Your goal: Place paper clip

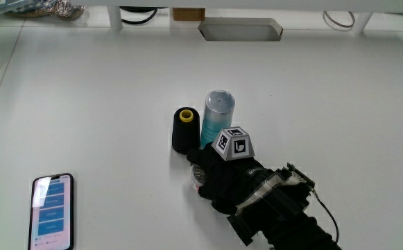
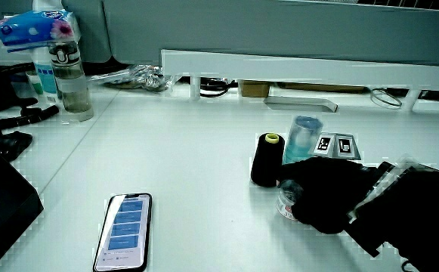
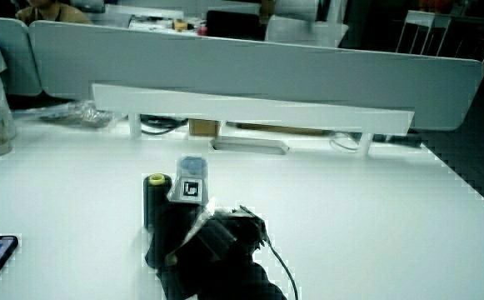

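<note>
The gloved hand (image 1: 222, 182) rests on the table beside a black thread spool (image 1: 184, 130) with a yellow core, nearer to the person than a pale blue clear cylinder (image 1: 218, 117). Its fingers curl around a small round clear box (image 1: 198, 177), which peeks out at the fingertips in a side view (image 2: 285, 202). No loose paper clip can be made out. The patterned cube (image 1: 234, 144) sits on the back of the hand. Both side views show the hand (image 2: 325, 198) (image 3: 183, 237), the spool (image 2: 264, 160) (image 3: 153, 200) and the cylinder (image 2: 302, 140) (image 3: 193, 167).
A phone (image 1: 52, 212) with a lit screen lies near the table's edge closest to the person. A shallow white tray (image 1: 241, 30) sits by the low partition. In a side view a water bottle (image 2: 66, 72) stands with clutter near the partition.
</note>
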Available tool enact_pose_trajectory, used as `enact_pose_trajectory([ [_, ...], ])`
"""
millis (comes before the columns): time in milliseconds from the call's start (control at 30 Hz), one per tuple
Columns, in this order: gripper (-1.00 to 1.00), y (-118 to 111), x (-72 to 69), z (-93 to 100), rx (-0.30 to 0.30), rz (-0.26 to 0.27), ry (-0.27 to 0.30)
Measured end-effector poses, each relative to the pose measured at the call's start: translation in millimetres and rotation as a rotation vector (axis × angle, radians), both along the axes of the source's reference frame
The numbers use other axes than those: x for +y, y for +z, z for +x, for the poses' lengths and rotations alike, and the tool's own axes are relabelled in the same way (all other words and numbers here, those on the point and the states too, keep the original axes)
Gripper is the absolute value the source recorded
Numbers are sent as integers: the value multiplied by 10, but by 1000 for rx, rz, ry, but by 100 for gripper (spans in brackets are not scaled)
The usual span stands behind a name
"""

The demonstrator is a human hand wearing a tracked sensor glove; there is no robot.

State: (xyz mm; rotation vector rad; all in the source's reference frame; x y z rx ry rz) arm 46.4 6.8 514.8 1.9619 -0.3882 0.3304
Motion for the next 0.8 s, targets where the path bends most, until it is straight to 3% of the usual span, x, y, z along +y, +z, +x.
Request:
enact_pose_trajectory([
  [233, 0, 186, 48, 12, 49, -29, -1],
  [267, 0, 199, 56, 11, 60, -28, 5],
  [300, 0, 211, 60, 2, 74, 10, -2],
  [467, 0, 177, 82, -28, 83, 3, -14],
  [633, 0, 185, 87, -70, 135, 2, -46],
  [667, 0, 193, 91, -70, 122, -34, -53],
  [767, 0, 232, 102, -52, 121, -66, -39],
  [800, -17, 218, 106, -55, 117, -72, -50],
])
